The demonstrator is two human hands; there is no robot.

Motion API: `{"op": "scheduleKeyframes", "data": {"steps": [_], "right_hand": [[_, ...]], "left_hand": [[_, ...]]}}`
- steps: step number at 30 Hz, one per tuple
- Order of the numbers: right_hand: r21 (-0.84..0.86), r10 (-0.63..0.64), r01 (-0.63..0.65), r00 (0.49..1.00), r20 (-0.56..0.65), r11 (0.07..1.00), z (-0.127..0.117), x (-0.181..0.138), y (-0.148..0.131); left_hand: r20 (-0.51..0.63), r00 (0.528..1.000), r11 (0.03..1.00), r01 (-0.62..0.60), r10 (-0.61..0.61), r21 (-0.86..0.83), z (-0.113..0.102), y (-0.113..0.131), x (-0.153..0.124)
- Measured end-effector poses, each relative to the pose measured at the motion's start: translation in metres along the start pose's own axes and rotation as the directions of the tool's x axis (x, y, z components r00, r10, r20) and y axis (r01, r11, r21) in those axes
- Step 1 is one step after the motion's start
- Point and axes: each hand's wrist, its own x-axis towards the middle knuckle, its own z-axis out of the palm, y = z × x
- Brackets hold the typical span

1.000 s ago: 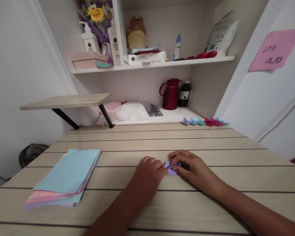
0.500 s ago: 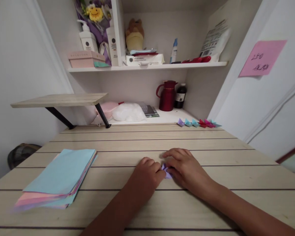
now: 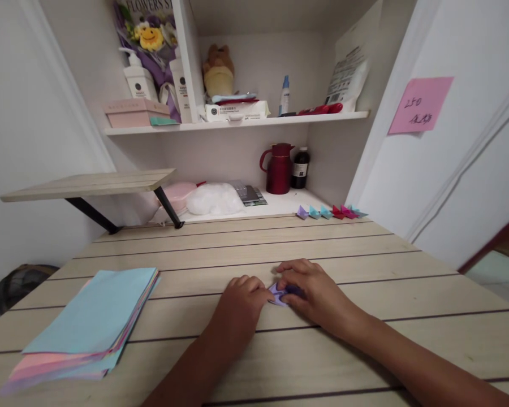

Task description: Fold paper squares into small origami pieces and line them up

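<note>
A small piece of purple folded paper lies low on the table between my two hands. My left hand has its fingers curled, its thumb and fingertips pinching the paper's left edge. From the right, my right hand arches over the paper, thumb and fingers bent around its right side. Part of the paper is hidden under the right fingers. At the table's far edge stands a row of small folded paper pieces in purple, light blue, red and pink.
A stack of coloured paper sheets, light blue on top, lies at the left of the table. Behind it stands a small raised wooden shelf on black legs. A dark red jug and a dark bottle stand in the cabinet.
The view has turned slightly, so the scene sits further left. My right fingers have lifted and spread a little, and more of the purple paper shows between the hands.
</note>
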Motion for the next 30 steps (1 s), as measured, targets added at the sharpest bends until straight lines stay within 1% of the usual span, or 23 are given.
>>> {"op": "scheduleKeyframes", "data": {"steps": [4,7,10,13,15,17,21,25,26,28,30], "right_hand": [[-0.023,0.000,0.000,1.000,-0.003,1.000,-0.002,0.000,0.000],[-0.069,0.035,-0.034,0.999,0.004,0.997,-0.003,0.001,0.002],[-0.103,0.129,-0.131,0.991,-0.022,0.986,-0.003,0.003,0.007],[-0.092,0.271,-0.281,0.957,-0.106,0.955,-0.002,0.006,0.011],[-0.064,0.351,-0.363,0.925,-0.144,0.930,-0.001,0.008,0.013],[-0.019,0.386,-0.393,0.911,-0.147,0.919,-0.001,0.010,0.013],[0.131,0.360,-0.347,0.928,-0.098,0.929,-0.007,0.008,0.014],[0.289,0.275,-0.258,0.961,-0.019,0.922,-0.023,-0.001,0.023],[0.322,0.254,-0.244,0.967,0.012,0.915,-0.028,-0.004,0.025],[0.378,0.200,-0.228,0.973,0.114,0.897,-0.037,-0.009,0.029],[0.370,0.132,-0.196,0.973,0.191,0.908,-0.043,-0.012,0.029]], "left_hand": [[-0.005,1.000,1.000,-0.011,0.011,0.013,0.001,-0.001,0.000],[0.002,1.000,1.000,0.008,-0.008,-0.007,0.000,-0.001,0.000],[-0.030,0.998,0.996,0.061,-0.063,-0.064,-0.001,0.000,0.001],[-0.062,0.990,0.987,0.116,-0.123,-0.109,-0.001,0.000,0.002],[-0.044,0.990,0.984,0.132,-0.137,-0.116,-0.001,-0.001,0.002],[-0.016,0.990,0.984,0.138,-0.140,-0.117,-0.001,-0.001,0.002],[-0.004,0.990,0.980,0.141,-0.143,-0.139,-0.002,-0.003,0.000],[-0.042,0.987,0.970,0.144,-0.155,-0.194,-0.001,-0.008,-0.002],[-0.048,0.986,0.968,0.146,-0.159,-0.205,-0.001,-0.009,-0.002],[-0.046,0.985,0.963,0.155,-0.168,-0.219,-0.001,-0.009,-0.002],[-0.034,0.984,0.960,0.163,-0.176,-0.227,-0.003,-0.009,-0.003]]}}
